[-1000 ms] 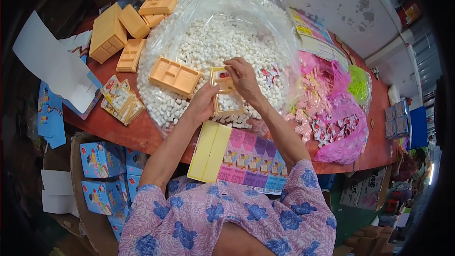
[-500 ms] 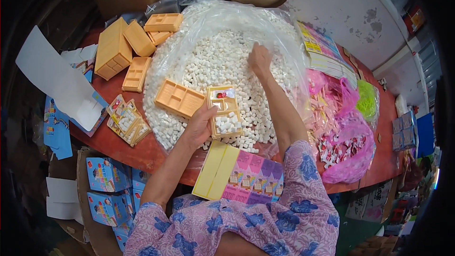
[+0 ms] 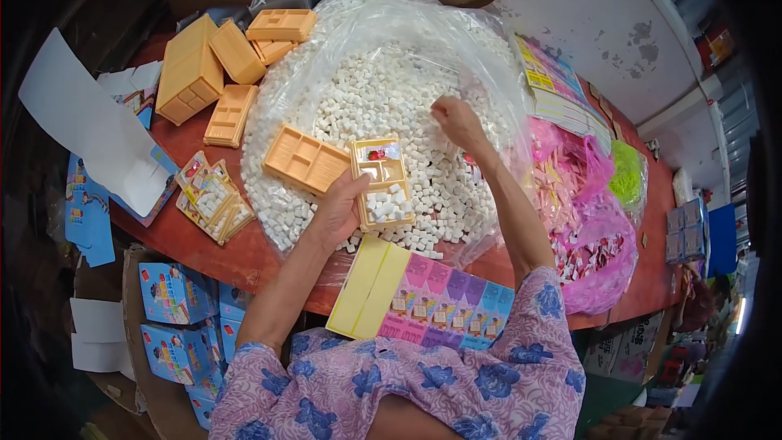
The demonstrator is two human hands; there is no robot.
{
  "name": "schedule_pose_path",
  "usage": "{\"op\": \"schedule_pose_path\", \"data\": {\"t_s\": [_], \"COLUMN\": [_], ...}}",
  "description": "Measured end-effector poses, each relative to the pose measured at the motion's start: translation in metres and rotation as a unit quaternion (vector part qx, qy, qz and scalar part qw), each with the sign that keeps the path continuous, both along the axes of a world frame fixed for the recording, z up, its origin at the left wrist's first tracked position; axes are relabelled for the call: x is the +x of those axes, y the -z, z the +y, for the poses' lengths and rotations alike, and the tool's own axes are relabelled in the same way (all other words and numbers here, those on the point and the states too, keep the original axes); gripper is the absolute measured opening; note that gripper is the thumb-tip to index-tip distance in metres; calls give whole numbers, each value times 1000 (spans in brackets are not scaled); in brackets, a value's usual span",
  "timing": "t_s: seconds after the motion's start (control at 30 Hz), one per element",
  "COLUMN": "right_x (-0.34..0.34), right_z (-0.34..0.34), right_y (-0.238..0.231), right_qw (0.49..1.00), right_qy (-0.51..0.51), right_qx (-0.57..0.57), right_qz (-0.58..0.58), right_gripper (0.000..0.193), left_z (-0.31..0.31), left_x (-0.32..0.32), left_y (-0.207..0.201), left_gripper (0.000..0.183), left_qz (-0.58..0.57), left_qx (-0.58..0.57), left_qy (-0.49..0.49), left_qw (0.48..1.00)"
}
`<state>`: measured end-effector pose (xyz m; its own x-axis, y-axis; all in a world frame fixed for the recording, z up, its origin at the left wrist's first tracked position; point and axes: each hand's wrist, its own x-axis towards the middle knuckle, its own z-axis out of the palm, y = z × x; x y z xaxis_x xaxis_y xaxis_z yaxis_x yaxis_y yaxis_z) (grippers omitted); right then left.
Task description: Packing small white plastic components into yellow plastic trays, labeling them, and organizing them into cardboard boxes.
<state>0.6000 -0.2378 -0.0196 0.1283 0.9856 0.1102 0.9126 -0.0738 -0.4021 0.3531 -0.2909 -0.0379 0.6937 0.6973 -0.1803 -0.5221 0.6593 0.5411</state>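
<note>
My left hand (image 3: 340, 202) grips the left edge of a small pale-orange compartment tray (image 3: 357, 195). White marshmallow-like cubes (image 3: 388, 205) fill its near compartment, and a small red-and-clear packet (image 3: 377, 155) lies in the far one. Beside it, an orange compartment tray (image 3: 303, 160) with no contents rests on the pile, partly behind my left hand. My right hand (image 3: 458, 121) hovers over or touches the big heap of white cubes (image 3: 366, 85) in an open clear plastic bag (image 3: 281, 85). Its fingers are curled together; what they hold, if anything, is hidden.
Stacked orange trays (image 3: 189, 72) stand at the far left, filled trays (image 3: 213, 200) nearer. Pink bags (image 3: 607, 236) of small packets and a bag of green strands (image 3: 627, 179) lie right. Printed card sheets (image 3: 432, 297) sit before me; blue boxes (image 3: 173, 293) fill a carton at lower left.
My right hand has drawn nearer and slightly to the right over the heap. My left hand still holds the tray, in nearly the same place. The whole view has shifted a little.
</note>
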Motion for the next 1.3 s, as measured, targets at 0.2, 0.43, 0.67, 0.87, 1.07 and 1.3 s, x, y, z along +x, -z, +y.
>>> {"op": "schedule_pose_path", "data": {"t_s": [0.2,0.43,0.67,0.87,1.07,1.3], "right_x": [25,-1,-10,25,17,-77], "right_z": [-30,-13,18,6,-39,-129], "right_y": [5,8,24,21,-30,-48], "right_qw": [995,981,969,973,941,867], "right_qy": [-63,169,226,155,137,-7], "right_qx": [-49,50,18,5,191,86], "right_qz": [-64,-79,-95,-168,-243,490], "right_gripper": [28,40,28,18,26,30], "left_z": [0,-8,-11,-7,-6,-10], "left_x": [-1,6,8,8,19,30], "left_y": [-6,1,-2,9,13,14], "left_gripper": [37,39,36,35,35,34], "left_qz": [5,-2,-2,-30,-74,-72], "left_qx": [6,-14,-36,-49,-48,-85], "left_qy": [4,-34,-52,-60,-64,-87], "left_qw": [1000,999,998,997,994,990]}}
